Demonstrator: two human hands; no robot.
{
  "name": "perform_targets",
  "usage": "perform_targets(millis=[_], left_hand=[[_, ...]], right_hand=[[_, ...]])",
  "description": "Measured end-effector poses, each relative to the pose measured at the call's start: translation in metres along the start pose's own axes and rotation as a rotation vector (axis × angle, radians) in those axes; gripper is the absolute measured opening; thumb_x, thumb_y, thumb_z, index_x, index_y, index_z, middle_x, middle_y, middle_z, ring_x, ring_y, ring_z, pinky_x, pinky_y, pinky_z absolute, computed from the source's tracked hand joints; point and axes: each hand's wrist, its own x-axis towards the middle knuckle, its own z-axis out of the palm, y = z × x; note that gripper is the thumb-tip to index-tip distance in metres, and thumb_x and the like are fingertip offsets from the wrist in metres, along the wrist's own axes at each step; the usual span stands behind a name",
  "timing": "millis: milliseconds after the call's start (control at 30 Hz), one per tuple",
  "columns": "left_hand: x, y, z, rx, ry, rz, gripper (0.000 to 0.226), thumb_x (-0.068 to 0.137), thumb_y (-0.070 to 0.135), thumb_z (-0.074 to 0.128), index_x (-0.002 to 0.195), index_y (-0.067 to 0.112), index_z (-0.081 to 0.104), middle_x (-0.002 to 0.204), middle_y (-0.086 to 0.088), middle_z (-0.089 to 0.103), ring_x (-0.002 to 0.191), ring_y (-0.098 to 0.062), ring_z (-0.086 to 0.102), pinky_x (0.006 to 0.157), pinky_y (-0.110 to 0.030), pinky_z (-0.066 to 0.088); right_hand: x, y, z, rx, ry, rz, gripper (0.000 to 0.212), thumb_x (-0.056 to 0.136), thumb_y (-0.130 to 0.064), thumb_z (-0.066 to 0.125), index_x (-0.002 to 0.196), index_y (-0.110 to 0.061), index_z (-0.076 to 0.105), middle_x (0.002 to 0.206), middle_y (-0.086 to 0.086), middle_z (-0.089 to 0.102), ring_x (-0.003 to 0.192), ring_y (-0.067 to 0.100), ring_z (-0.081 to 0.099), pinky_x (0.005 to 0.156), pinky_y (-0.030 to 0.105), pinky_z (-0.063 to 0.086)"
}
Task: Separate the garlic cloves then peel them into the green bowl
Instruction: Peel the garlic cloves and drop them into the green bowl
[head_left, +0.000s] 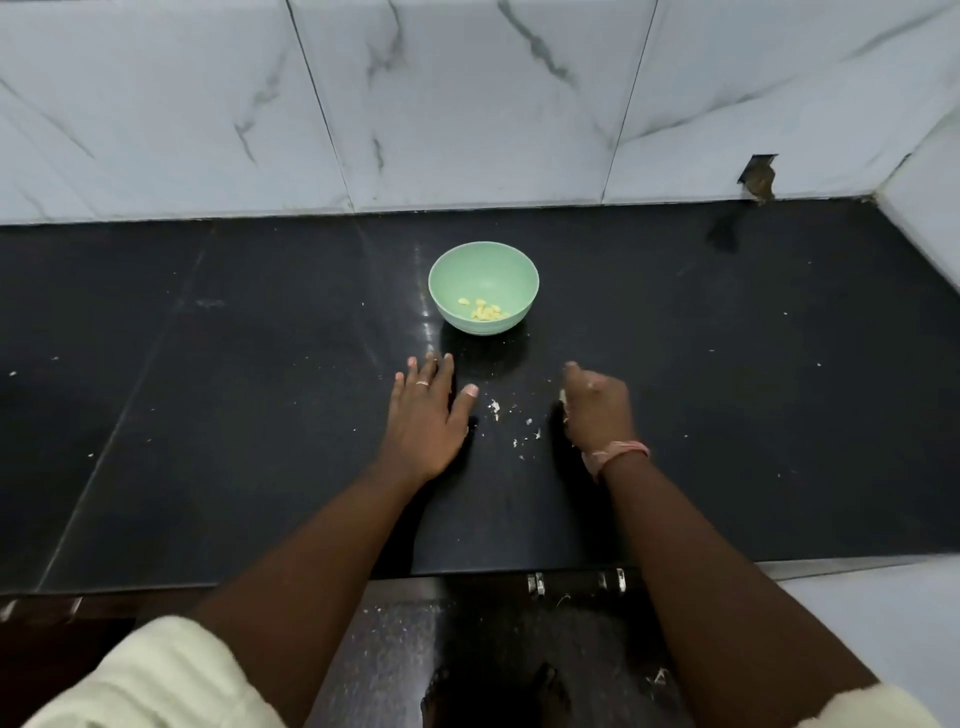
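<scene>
The green bowl (484, 260) stands on the black counter, just beyond my hands, with several peeled yellowish garlic cloves (485, 310) in its bottom. My left hand (426, 415) lies flat on the counter with its fingers spread, a ring on one finger, holding nothing. My right hand (597, 410) stands on its edge to the right, fingers pointing toward the bowl, with pale bits of garlic skin (563, 397) against its palm side. Small white skin scraps (496, 408) lie scattered between the two hands. No whole garlic bulb or unpeeled clove is visible.
The black stone counter (260, 364) stretches wide to both sides, with only tiny white specks on it. A marble-tiled wall (467, 104) rises behind, with a broken hole (757, 176) at its base on the right. The counter's front edge (519, 571) is near my elbows.
</scene>
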Motion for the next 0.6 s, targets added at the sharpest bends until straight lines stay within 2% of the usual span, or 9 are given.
perform_targets(millis=[67,133,200,367,467,600], left_hand=[[-0.004,0.003,0.006,0.176,-0.026,0.034,0.082,0.099,0.068,0.013,0.161,0.014,0.019,0.169,-0.014,0.012,0.157,-0.028,0.0,0.127,-0.043,-0.001],[-0.008,0.008,0.01,0.242,-0.008,0.077,0.09,0.096,0.072,0.003,0.161,0.012,0.017,0.169,-0.014,0.012,0.157,-0.027,0.001,0.128,-0.041,0.001],[-0.01,0.014,0.014,0.271,-0.027,0.138,0.09,0.096,0.07,0.002,0.161,0.01,0.016,0.169,-0.013,0.012,0.157,-0.025,0.002,0.128,-0.039,0.001],[-0.023,0.046,0.033,0.316,-0.138,0.342,0.084,0.1,0.065,0.008,0.162,0.008,0.011,0.169,-0.012,0.007,0.157,-0.023,0.0,0.127,-0.036,0.0],[-0.042,0.059,0.043,0.315,-0.209,0.54,0.075,0.103,0.056,0.01,0.162,0.01,0.011,0.17,-0.01,0.008,0.157,-0.02,0.0,0.128,-0.036,0.002],[-0.07,0.059,0.048,0.055,-0.284,0.829,0.063,0.104,0.034,0.024,0.161,0.009,0.017,0.169,-0.008,0.012,0.157,-0.017,0.006,0.128,-0.034,0.006]], right_hand=[[-0.012,0.006,-0.006,0.391,0.097,0.192,0.052,0.096,-0.029,0.057,0.048,-0.025,0.034,0.055,0.002,0.03,0.051,0.017,0.025,0.049,0.034,0.022],[-0.024,0.008,-0.005,0.602,0.137,0.324,0.045,0.097,-0.021,0.055,0.056,-0.024,0.037,0.052,-0.001,0.03,0.042,0.015,0.024,0.044,0.023,0.018],[-0.037,0.002,-0.003,0.751,0.187,0.393,0.037,0.097,-0.017,0.055,0.064,-0.019,0.041,0.049,-0.002,0.036,0.036,0.012,0.03,0.038,0.019,0.023],[-0.057,-0.001,-0.003,1.019,0.258,0.481,0.034,0.099,-0.016,0.053,0.066,-0.019,0.044,0.045,-0.004,0.036,0.032,0.009,0.03,0.033,0.017,0.023],[-0.066,0.005,-0.019,1.122,0.298,0.463,0.036,0.098,-0.018,0.054,0.065,-0.021,0.041,0.048,-0.005,0.031,0.034,0.008,0.026,0.031,0.02,0.02],[-0.088,0.024,-0.044,1.219,0.248,0.435,0.039,0.102,-0.024,0.051,0.066,-0.022,0.039,0.049,-0.006,0.027,0.033,0.006,0.023,0.027,0.02,0.018]])
